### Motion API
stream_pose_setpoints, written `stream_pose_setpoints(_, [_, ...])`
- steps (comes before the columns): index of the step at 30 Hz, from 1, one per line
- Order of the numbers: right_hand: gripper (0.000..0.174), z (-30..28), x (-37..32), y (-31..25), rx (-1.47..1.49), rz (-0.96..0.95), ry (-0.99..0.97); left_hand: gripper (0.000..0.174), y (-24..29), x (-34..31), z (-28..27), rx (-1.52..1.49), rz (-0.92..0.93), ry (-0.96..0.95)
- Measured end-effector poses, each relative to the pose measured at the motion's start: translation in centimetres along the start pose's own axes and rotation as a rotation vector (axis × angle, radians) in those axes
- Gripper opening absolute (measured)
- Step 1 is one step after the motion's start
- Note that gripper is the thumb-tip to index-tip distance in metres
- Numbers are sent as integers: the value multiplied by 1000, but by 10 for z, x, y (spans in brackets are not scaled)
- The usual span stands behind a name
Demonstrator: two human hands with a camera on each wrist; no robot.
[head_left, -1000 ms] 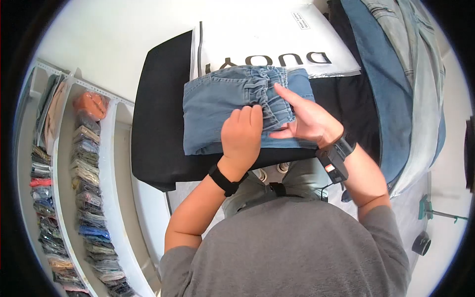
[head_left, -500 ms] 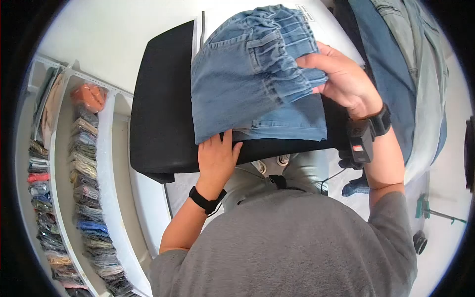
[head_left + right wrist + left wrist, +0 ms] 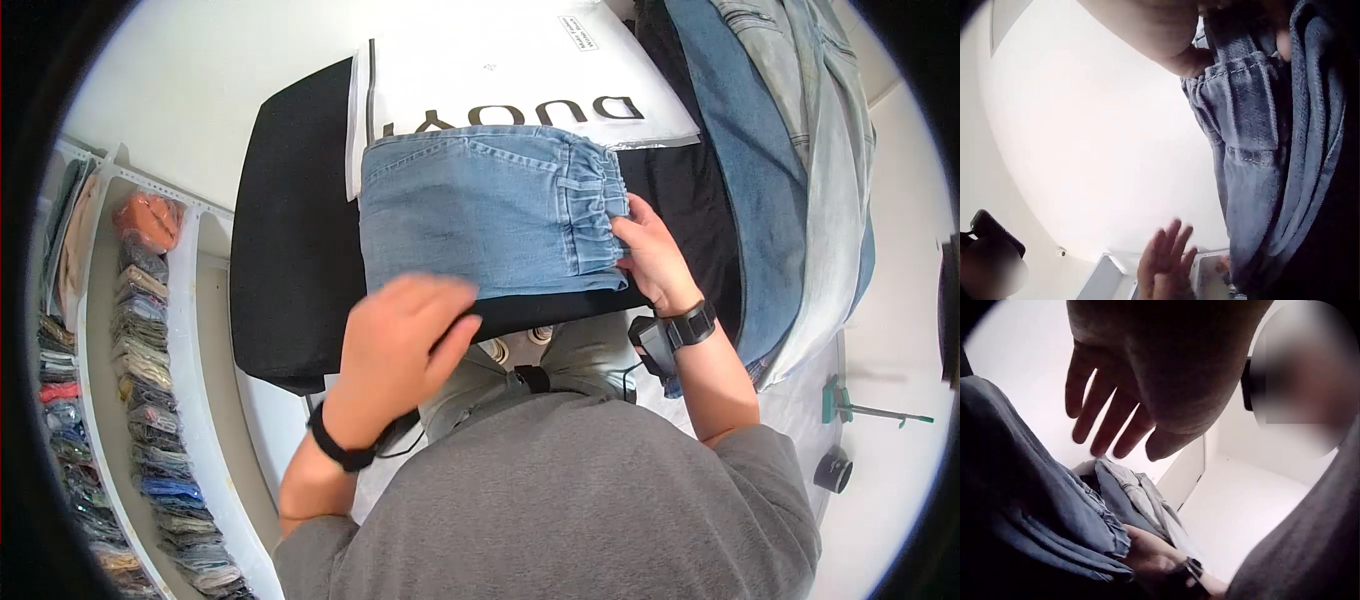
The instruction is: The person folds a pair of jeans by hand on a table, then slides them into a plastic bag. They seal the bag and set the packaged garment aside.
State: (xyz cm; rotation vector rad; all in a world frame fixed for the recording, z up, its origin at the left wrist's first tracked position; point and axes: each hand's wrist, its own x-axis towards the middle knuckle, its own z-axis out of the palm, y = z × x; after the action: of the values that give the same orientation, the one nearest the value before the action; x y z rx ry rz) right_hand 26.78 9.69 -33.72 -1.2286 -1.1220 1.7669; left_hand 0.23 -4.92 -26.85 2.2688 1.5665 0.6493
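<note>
One grey short-sleeved shirt is worn by the person; each wrist carries a black band. Two hands are in view. The left hand, blurred, is at the near left corner of one pair of blue jeans; its grip is spread wide, fingers extended, with hold of nothing. The right hand has its grip closed on the gathered waistband. The jeans lie folded, roughly rectangular, stitched denim, on one black table. Beyond is one glossy white plastic bag, partly covered by the jeans; large black inverted letters read "DUOY", the remainder hidden. One boxed label is too small to read. At right hang at least two garments: one blue garment, one pale grey garment. At left, one white shelving unit holds two visible stacks in clear wrap, one topped by an orange bundle.
</note>
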Motion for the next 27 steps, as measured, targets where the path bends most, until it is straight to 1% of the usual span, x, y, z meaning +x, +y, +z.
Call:
stream_pose_setpoints(2, [46, 4, -2, -5, -177, -8, 147, 47, -2, 35, 7, 114, 177, 141])
stream_pose_setpoints(3, [46, 3, 1, -4, -180, -18, 140, 52, -1, 46, 17, 185, 185, 107])
stream_pose_setpoints(4, [47, -1, 5, 1, -120, -53, 94, 57, -1, 56, 32, 258, 193, 71])
stream_pose_setpoints(5, [49, -6, 8, 5, -61, -88, 49, 60, 0, 63, 46, 215, 195, 22])
stream_pose_setpoints(6, [49, -9, 10, 8, -64, -97, 43, 64, 0, 68, 62, 171, 196, -27])
stream_pose_setpoints(7, [50, -12, 12, 10, -36, -120, 84, 65, -1, 71, 77, 257, 236, -23])
stream_pose_setpoints(8, [52, -14, 12, 11, -9, -140, 124, 66, -2, 70, 87, 278, 243, -7])
stream_pose_setpoints(9, [49, -15, 9, 4, -55, -68, 156, 67, -4, 71, 91, 291, 244, -24])
stream_pose_setpoints(10, [42, -14, 6, -12, 4, 47, 29, 68, -6, 71, 93, 304, 243, -44])
stream_pose_setpoints(12, [34, -11, 17, -16, 46, 84, -162, 69, -9, 72, 95, 285, 249, -39])
stream_pose_setpoints(13, [34, -11, 21, -19, 50, 83, -169, 70, -10, 70, 93, 257, 262, -38])
stream_pose_setpoints(14, [33, -13, 27, -23, 13, 159, -182, 70, -11, 68, 90, 264, 259, -37])
stream_pose_setpoints(15, [32, -13, 30, -26, -26, 234, -196, 67, -9, 67, 85, 210, 265, -25])
stream_pose_setpoints(16, [32, -11, 31, -27, -29, 231, -203, 65, -9, 66, 82, 154, 271, -9])
stream_pose_setpoints(18, [29, -8, 32, -28, 226, 363, -306, 51, -25, 62, 68, -211, 312, 90])
stream_pose_setpoints(19, [27, -8, 31, -27, 223, 354, -290, 36, -27, 54, 51, -257, 226, 252])
stream_pose_setpoints(20, [27, -7, 31, -25, 223, 357, -294, 32, -33, 44, 34, -123, 58, 399])
stream_pose_setpoints(21, [27, -9, 30, -20, 244, 307, -273, 35, -43, 34, 21, 80, -120, 552])
stream_pose_setpoints(22, [28, -11, 30, -15, 266, 261, -253, 41, -62, 25, 17, 3, -365, 630])
stream_pose_setpoints(23, [30, -13, 31, -13, 299, 266, -255, 48, -87, 14, 20, -6, -531, 646])
stream_pose_setpoints(24, [30, -11, 30, -13, 301, 268, -262, 52, -96, 9, 12, -282, -759, 504])
stream_pose_setpoints(26, [31, -6, 26, -19, 294, 362, -188, 53, -101, 3, 8, -792, -973, 318])
stream_pose_setpoints(27, [32, -7, 33, -14, 274, 380, -160, 53, -104, 2, 8, -788, -971, 319])
